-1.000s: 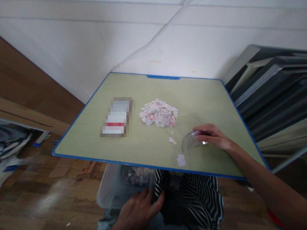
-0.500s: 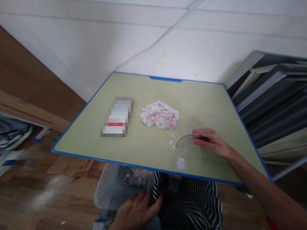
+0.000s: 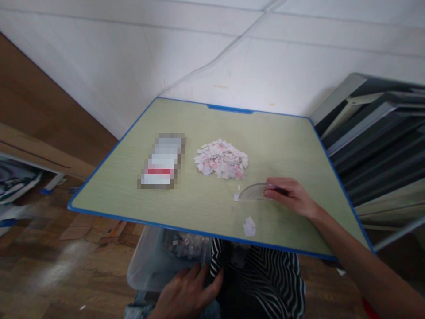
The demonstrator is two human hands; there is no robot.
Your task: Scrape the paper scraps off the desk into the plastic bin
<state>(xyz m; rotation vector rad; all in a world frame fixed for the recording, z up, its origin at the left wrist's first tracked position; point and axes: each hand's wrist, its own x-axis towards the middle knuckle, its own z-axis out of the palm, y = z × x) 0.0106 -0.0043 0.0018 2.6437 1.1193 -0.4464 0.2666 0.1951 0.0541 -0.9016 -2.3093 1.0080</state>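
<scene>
My right hand (image 3: pixel 292 195) pinches a clear semicircular protractor (image 3: pixel 253 191) by its right end, low over the green tabletop. The protractor's left tip meets a small white paper square (image 3: pixel 236 197). A few more pale paper pieces (image 3: pixel 249 226) lie close to the front edge. Farther back is a heap of small white and pink paper pieces (image 3: pixel 221 159). Below the table edge my left hand (image 3: pixel 187 288) rests on my lap, its fingers loosely spread beside the plastic bin (image 3: pixel 141 266); nothing shows in them.
On the left of the blue-rimmed table (image 3: pixel 285 146) lies a pixelated flat object (image 3: pixel 162 159). The bin holds many small pieces. Dark flat panels (image 3: pixel 381 137) lean at the right. A white wall (image 3: pixel 133 57) with a cable (image 3: pixel 229 46) stands behind.
My right hand has shifted the protractor slightly left and away from me, so its tip now reaches the single paper square. The left hand stays on the lap.
</scene>
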